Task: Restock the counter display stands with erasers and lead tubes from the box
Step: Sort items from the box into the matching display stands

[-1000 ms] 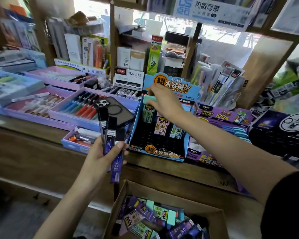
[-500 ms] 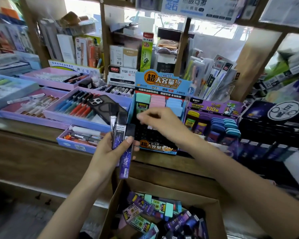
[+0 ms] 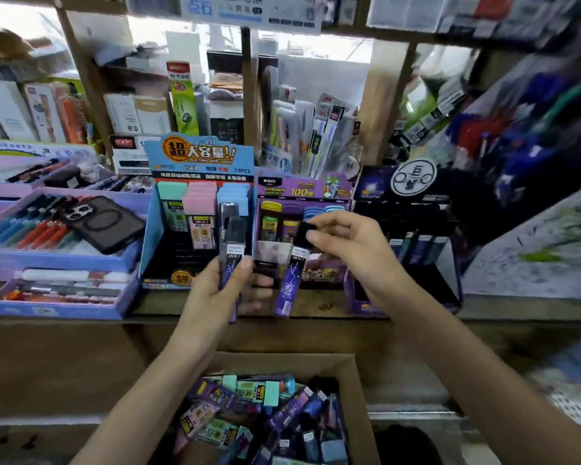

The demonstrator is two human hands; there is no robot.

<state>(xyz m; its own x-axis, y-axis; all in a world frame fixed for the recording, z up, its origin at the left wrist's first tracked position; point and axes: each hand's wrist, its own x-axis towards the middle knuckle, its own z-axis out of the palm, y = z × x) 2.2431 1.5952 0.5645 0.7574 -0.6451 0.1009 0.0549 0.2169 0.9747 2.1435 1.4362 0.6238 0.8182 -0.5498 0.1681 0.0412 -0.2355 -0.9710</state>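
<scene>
Observed left hand (image 3: 222, 290) gripping lead tubes (image 3: 233, 243) upright before blue stand (image 3: 151, 229); right hand (image 3: 349, 250) pinching purple tube (image 3: 291, 280) by its black cap (image 3: 303, 235), just before purple stand (image 3: 302, 188), above open box (image 3: 359, 397)

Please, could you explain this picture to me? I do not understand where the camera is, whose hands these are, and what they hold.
There is no machine here: a person works with two bare hands. One camera, worn on the head, looks forward and down. The left hand grips a bundle of dark lead tubes. The right hand pinches one purple tube by its black cap. On the wooden counter stand a blue display stand and a purple display stand. Below, nearest the camera, is an open cardboard box full of stock.
</scene>
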